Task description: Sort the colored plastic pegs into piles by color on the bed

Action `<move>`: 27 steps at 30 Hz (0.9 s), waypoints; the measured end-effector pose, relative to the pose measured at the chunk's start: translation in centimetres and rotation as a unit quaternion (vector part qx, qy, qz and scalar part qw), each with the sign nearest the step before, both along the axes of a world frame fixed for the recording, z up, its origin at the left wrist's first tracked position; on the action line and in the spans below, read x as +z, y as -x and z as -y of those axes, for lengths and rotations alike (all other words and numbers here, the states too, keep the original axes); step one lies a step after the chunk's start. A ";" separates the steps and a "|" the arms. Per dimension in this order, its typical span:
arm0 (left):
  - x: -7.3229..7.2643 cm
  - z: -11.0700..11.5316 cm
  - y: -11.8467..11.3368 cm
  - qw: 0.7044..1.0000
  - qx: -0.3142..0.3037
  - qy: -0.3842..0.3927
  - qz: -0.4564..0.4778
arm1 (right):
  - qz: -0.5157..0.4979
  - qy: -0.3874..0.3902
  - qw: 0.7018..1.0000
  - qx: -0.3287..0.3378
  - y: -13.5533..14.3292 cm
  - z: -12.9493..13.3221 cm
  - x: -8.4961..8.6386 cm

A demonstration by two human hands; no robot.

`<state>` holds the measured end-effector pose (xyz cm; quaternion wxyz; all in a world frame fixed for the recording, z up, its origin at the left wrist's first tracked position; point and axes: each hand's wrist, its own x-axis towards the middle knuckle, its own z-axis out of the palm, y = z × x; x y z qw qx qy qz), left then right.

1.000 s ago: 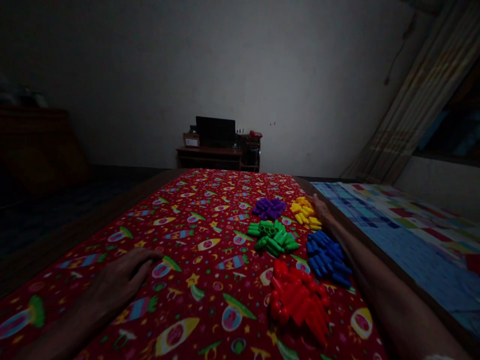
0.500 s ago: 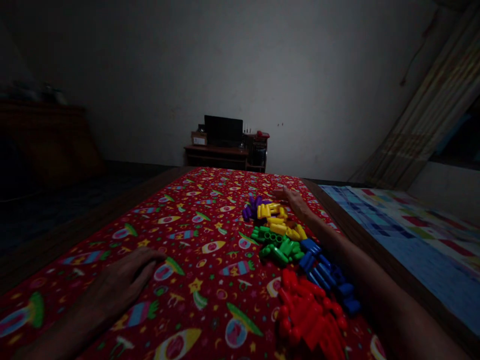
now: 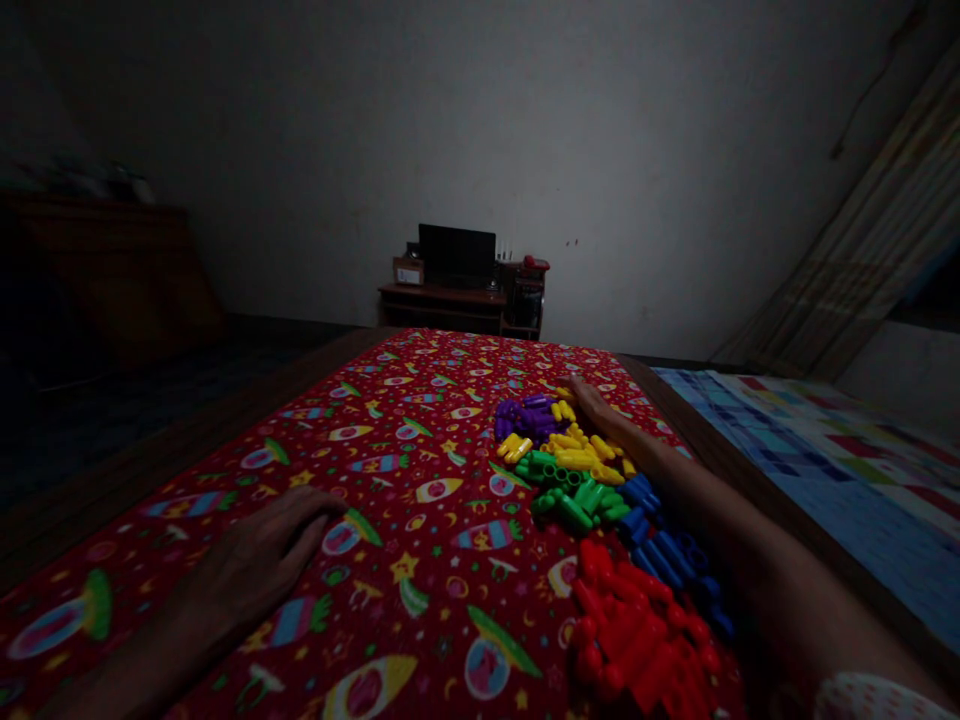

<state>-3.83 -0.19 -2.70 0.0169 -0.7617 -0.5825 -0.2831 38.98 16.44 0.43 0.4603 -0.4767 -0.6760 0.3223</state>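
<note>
My left hand [image 3: 281,545] rests palm down on the red patterned cloth, holding nothing, its thumb apart from the fingers. Farther off, my right hand [image 3: 591,402] is edge-on at the far right of the toy block piles, fingers stretched forward. Beside it lie yellow blocks [image 3: 576,458], a few of them near the purple blocks [image 3: 534,418]; whether the fingers touch any is too small to tell. Nearer to me come green blocks [image 3: 574,492], then blue blocks [image 3: 667,555] alongside my right forearm. Closest is a heap of red blocks [image 3: 637,630].
The red cloth [image 3: 405,440] covers the middle of a dark wooden surface, whose edge [image 3: 667,400] shows at the right. Beyond stands a desk [image 3: 442,297] with a monitor [image 3: 457,255]. A checked bedspread [image 3: 795,460] lies to the right, a wooden cabinet [image 3: 112,280] to the left.
Yellow blocks have spread out, some now left of and some beyond their pile. My right hand has shifted slightly and looks narrower. My left hand stays put; the view has turned slightly left.
</note>
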 end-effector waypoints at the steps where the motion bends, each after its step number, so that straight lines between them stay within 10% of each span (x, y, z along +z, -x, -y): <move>1: -0.2 0.0 0.1 1.000 0.000 0.001 0.001 | 0.006 0.005 1.000 0.031 1.5 -0.5 0.4; 10: -0.5 -0.3 -0.1 1.000 -0.029 -0.005 0.002 | 0.042 0.096 0.943 0.315 14.7 2.3 1.9; 14: 0.0 0.0 -0.5 0.999 -0.038 0.006 0.015 | 0.028 0.087 0.920 0.382 16.3 5.0 4.8; 19: 0.7 0.3 -1.2 0.998 -0.054 0.007 0.035 | 0.003 0.021 0.995 0.097 5.5 7.2 7.1; 23: 1.1 0.7 -1.8 0.997 -0.048 -0.026 0.046 | 0.039 0.049 0.988 -0.142 -5.2 10.9 3.3; 27: 1.2 1.0 -2.4 0.994 -0.060 -0.086 0.038 | 0.002 0.084 0.966 -0.244 -8.7 15.1 -1.6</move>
